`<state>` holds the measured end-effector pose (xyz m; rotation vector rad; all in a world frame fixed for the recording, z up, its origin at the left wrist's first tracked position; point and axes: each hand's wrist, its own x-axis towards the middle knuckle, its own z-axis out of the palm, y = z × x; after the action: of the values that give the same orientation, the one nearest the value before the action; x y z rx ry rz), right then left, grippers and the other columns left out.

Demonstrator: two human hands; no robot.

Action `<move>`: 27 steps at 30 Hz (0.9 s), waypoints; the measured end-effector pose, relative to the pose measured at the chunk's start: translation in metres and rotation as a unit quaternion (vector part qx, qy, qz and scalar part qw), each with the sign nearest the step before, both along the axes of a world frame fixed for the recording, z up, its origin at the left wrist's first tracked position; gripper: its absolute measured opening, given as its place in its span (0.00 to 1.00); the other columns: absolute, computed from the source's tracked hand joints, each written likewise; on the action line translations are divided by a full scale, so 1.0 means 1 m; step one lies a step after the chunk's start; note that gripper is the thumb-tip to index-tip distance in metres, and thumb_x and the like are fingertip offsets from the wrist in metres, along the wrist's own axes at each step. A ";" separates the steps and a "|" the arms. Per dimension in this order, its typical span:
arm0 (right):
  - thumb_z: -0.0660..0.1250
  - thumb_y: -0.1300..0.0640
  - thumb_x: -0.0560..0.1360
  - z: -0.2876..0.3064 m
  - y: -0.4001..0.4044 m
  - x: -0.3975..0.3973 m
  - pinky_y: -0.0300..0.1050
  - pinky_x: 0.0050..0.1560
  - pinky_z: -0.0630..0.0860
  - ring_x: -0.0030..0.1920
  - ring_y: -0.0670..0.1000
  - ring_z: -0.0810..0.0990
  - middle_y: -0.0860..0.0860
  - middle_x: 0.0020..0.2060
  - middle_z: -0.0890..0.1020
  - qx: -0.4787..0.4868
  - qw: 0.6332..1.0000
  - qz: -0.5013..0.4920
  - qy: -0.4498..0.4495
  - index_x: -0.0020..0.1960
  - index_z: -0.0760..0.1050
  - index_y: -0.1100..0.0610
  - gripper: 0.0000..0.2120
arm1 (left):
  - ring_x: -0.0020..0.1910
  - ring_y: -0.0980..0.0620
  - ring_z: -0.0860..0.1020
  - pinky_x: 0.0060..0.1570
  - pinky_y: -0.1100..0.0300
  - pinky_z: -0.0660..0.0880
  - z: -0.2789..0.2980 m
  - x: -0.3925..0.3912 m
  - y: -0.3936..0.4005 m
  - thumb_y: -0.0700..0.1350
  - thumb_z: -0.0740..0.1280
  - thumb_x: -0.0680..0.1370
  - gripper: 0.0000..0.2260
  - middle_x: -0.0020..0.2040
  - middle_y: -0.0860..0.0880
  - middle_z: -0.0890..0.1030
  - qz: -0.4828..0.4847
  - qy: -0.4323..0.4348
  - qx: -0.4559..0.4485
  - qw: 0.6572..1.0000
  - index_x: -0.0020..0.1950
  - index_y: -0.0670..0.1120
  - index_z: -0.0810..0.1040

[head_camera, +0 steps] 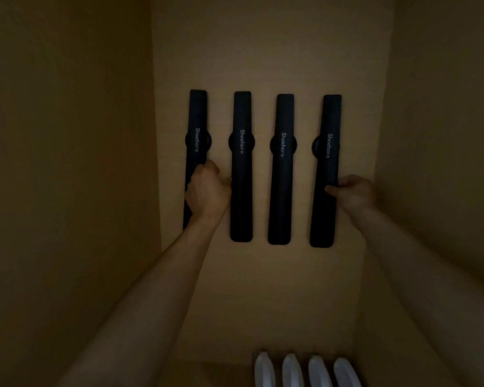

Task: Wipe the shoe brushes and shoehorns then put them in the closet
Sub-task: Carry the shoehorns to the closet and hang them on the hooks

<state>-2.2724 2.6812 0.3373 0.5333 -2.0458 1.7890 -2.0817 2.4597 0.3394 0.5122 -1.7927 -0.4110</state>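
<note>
**Four shoehorns on the closet wall, both outer ones in hand**

On the back wall of the closet (263,289), four black shoehorns hang upright in a row, each over a round dark mount. Judging by that, the shoehorn part of the job looks nearly finished; no shoe brushes and no cloth are in view, so their progress cannot be told.

The left hand (206,188) reaches up with the arm extended, its fingers curled around the lower half of the leftmost shoehorn (196,129). The two middle shoehorns (241,169) hang untouched. The right hand (352,191) pinches the edge of the rightmost shoehorn (329,152) below its mount, thumb on the front face. Four white rounded objects (305,371) sit at the bottom edge, too cropped to identify.
</note>
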 end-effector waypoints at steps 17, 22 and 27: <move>0.76 0.60 0.72 -0.004 0.003 0.006 0.43 0.45 0.70 0.47 0.52 0.76 0.54 0.48 0.79 0.014 1.000 -0.013 -0.007 0.51 0.77 0.58 0.12 | 0.39 0.49 0.76 0.37 0.59 0.71 -0.001 0.013 -0.071 0.44 0.65 0.80 0.08 0.49 0.42 0.83 0.022 -0.021 0.103 0.994 0.52 0.42 0.80; 0.76 0.61 0.72 -0.003 0.003 0.007 0.44 0.46 0.72 0.47 0.52 0.76 0.58 0.52 0.82 0.010 1.000 -0.012 -0.005 0.52 0.77 0.59 0.12 | 0.47 0.41 0.81 0.43 0.56 0.75 -0.001 0.010 -0.078 0.40 0.65 0.79 0.06 0.49 0.39 0.83 -0.002 -0.018 0.117 0.993 0.50 0.41 0.82; 0.77 0.60 0.72 -0.002 0.005 0.007 0.44 0.48 0.73 0.48 0.53 0.77 0.59 0.54 0.82 0.016 1.000 -0.017 -0.011 0.54 0.78 0.61 0.14 | 0.45 0.44 0.80 0.42 0.58 0.75 0.000 0.011 -0.079 0.38 0.64 0.79 0.07 0.49 0.40 0.83 -0.018 -0.011 0.127 0.992 0.50 0.41 0.82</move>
<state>-2.2655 2.6866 0.3354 0.4871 -2.0886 1.7526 -2.0706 2.3805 0.3396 0.6630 -1.7824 -0.6659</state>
